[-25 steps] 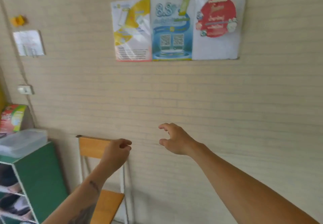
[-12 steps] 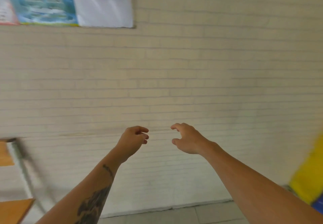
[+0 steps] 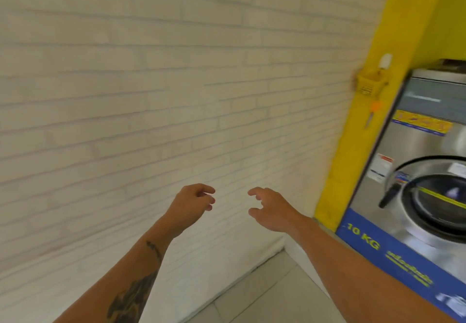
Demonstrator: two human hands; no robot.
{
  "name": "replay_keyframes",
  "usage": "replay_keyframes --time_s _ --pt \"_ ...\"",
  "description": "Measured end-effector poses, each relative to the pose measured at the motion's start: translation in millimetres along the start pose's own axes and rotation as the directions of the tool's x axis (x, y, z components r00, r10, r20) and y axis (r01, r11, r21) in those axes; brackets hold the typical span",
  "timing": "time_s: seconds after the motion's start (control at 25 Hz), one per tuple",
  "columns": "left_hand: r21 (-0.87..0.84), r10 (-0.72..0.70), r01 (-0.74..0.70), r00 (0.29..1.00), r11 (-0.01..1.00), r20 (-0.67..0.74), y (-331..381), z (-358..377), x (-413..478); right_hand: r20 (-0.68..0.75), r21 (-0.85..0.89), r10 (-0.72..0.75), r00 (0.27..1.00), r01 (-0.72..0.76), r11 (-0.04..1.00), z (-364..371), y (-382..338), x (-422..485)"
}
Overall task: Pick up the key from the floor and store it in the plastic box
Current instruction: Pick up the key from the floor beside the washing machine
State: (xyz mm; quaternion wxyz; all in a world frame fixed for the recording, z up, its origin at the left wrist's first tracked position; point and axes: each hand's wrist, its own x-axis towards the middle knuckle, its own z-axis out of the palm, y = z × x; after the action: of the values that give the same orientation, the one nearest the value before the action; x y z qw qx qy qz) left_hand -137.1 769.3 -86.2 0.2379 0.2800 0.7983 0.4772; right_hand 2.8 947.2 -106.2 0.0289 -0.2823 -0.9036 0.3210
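Two bare arms come up from the bottom of the frame, one from the lower left and one from the lower right. No sleeves show on either arm, and there is no watch, no ring and no band. The left arm (image 3: 141, 267) has a big dark tattoo (image 3: 131, 300) near the bottom edge, a patchy shape with jagged edges. Higher up, close to the wrist, sits a small dark mark (image 3: 154, 248) like a short slanted line. The left hand (image 3: 190, 208) is bare. The right arm (image 3: 353, 267) has no marks that can be seen. The right hand (image 3: 273, 210) is bare too. The nails look short, but the picture is a bit blurry.
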Motion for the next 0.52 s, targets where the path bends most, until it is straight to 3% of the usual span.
replay_keyframes --time_s 0.28,0.52 --pt "0.063 0.027 -0.048 0.954 0.997 0.299 52 93 138 -0.114 0.12 0.283 0.952 -0.27 0.955 -52 100 55" --pt "0.114 0.004 -0.066 0.878 0.991 0.479 88 223 220 -0.164 0.196 0.452 0.877 -0.42 0.886 -100 225 79"
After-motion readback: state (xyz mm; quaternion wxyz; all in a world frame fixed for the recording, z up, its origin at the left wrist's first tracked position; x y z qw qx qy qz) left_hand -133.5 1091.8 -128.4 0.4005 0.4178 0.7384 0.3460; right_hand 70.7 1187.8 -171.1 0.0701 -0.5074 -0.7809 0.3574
